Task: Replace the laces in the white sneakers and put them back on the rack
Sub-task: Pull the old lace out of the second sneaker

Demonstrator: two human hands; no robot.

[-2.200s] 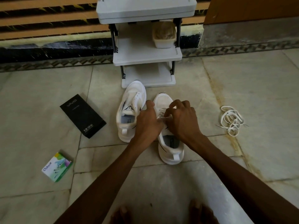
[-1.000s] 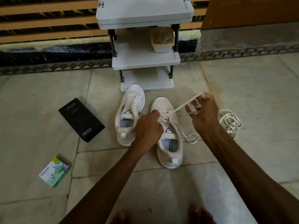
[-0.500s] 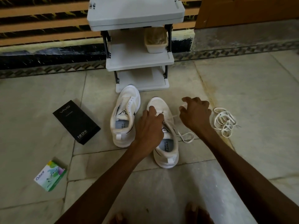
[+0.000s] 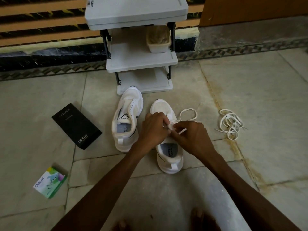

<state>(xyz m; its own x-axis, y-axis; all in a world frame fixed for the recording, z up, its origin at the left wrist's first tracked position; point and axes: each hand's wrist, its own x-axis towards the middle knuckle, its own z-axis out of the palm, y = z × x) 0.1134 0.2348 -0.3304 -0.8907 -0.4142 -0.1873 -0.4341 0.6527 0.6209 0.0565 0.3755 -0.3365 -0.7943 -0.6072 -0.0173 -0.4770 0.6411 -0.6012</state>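
On the floor (image 4: 250, 80), around the middle of the view, the right sneaker (image 4: 170, 161) is set upright with its toe pointed far, toward the rack (image 4: 141, 61). A lace (image 4: 182, 130) is threaded at its eyelets, and a loop of it is left lying on the floor just right of the toe. The lace is held by both hands over the sneaker's throat. The left hand (image 4: 152, 129) is curled round it from the left, knuckles up. One end is pinched between the thumb and bent fingers of the right hand (image 4: 191, 135), and that end sticks out to the right. Whether the two hands touch cannot be told, and how far the eyelets are laced is hidden by them.

The left sneaker (image 4: 127, 120) is stood just beside the right one and apart from it. Its tongue and a row of eyelets are exposed, and its toe is set at the front edge of the rack's bottom shelf.

Well to the right, a tangle of loose laces (image 4: 230, 124) is laid on the floor. A tub (image 4: 158, 39) is kept on the right of the rack's middle shelf. Left of the sneakers a black box (image 4: 76, 125) marked VIVO and 120W is laid flat. Nearer and further left, a green box (image 4: 50, 182) marked Odonil is seen. At the near edge, bare feet (image 4: 198, 217) are dimly shown.
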